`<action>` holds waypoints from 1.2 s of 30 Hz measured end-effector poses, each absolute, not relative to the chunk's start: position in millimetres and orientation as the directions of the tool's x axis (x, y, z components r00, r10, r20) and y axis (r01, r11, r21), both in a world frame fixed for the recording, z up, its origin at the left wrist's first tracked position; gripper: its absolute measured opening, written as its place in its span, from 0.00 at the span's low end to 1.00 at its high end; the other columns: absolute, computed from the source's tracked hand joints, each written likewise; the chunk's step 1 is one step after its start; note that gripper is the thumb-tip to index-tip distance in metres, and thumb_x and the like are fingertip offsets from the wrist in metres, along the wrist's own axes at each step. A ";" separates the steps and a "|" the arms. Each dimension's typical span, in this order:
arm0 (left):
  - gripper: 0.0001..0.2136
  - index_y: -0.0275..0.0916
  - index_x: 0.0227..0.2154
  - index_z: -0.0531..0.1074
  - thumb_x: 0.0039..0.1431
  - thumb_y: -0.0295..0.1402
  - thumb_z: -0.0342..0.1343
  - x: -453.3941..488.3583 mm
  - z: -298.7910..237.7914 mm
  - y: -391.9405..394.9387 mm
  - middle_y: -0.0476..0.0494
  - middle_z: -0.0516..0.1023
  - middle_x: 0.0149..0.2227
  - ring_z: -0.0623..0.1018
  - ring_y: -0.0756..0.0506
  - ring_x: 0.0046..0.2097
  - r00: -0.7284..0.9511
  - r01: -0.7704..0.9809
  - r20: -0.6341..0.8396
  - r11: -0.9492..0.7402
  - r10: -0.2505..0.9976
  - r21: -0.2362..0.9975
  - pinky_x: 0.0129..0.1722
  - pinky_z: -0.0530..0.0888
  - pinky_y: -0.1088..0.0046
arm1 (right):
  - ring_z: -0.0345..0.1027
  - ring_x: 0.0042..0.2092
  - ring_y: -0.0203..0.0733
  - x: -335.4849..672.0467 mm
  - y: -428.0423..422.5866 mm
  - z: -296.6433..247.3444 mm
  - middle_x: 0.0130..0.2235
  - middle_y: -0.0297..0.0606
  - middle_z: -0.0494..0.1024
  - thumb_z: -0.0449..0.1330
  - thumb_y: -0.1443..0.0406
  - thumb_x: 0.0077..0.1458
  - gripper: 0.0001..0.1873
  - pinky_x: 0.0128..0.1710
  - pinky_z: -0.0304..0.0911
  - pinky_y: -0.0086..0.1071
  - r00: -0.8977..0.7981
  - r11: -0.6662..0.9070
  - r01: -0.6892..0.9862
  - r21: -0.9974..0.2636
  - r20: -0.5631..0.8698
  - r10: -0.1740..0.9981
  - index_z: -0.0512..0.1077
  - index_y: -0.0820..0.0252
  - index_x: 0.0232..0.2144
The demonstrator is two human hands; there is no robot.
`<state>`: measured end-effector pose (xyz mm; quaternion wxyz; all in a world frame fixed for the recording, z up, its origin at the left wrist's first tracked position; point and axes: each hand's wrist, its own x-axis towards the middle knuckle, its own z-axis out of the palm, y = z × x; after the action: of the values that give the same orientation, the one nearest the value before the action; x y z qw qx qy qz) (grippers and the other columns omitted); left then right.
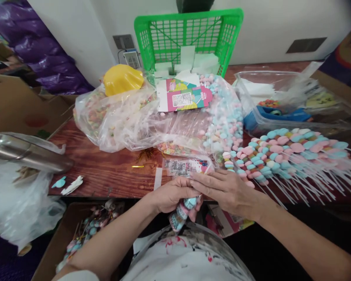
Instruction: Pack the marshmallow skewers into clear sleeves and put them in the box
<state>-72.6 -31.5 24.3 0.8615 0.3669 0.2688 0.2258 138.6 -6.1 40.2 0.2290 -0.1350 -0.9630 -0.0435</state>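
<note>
My left hand [171,194] is closed round a candy skewer [183,210] of blue and pink sweets that hangs below the table edge. Over it lies my right hand [226,189], fingers stretched flat and pointing left, touching a clear printed wrapper [185,167] with a barcode label. Both hands meet at the front edge of the wooden table [105,168]. Right of them lies a pile of finished skewers [283,150] with thin white sticks fanning out.
Clear bags of pastel sweets [222,117] and coloured ones [105,113] fill the middle; flat printed cartons [184,97] lie on top. A green basket [190,37] stands behind, a clear tub [283,97] at right, a steel tube [26,154] at left, a skewer box [84,230] below.
</note>
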 end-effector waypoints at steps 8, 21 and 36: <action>0.14 0.35 0.28 0.70 0.60 0.43 0.52 -88.3 28.7 -29.6 0.48 0.68 0.26 0.69 0.51 0.27 0.619 0.171 -0.186 0.101 0.763 0.980 0.30 0.68 0.75 | 0.58 0.25 0.34 112.1 -11.7 31.9 0.27 0.33 0.72 0.47 0.78 0.53 0.15 0.28 0.46 0.33 -0.772 0.838 0.536 -0.108 0.338 0.537 0.70 0.60 0.30; 0.09 0.35 0.23 0.70 0.49 0.36 0.56 -103.9 16.7 -36.1 0.50 0.70 0.19 0.66 0.54 0.16 0.516 -0.096 -0.439 0.559 0.735 0.823 0.16 0.62 0.79 | 0.70 0.43 0.40 100.6 -14.8 38.9 0.55 0.41 0.72 0.47 0.74 0.59 0.22 0.40 0.57 0.37 -0.829 0.929 0.368 -0.022 0.445 0.339 0.66 0.59 0.54; 0.12 0.36 0.24 0.72 0.59 0.26 0.46 -192.1 4.1 -99.7 0.46 0.70 0.24 0.68 0.51 0.28 0.020 0.653 0.168 -0.140 0.986 0.744 0.31 0.65 0.74 | 0.67 0.31 0.36 -31.1 8.7 4.5 0.30 0.35 0.75 0.48 0.74 0.58 0.14 0.32 0.54 0.33 -0.854 0.929 0.182 -0.322 0.416 0.311 0.72 0.59 0.29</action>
<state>-192.1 -99.7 4.1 0.2417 0.6722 0.6096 0.3438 -31.1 8.7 4.5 0.2371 -0.1293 -0.9531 0.1370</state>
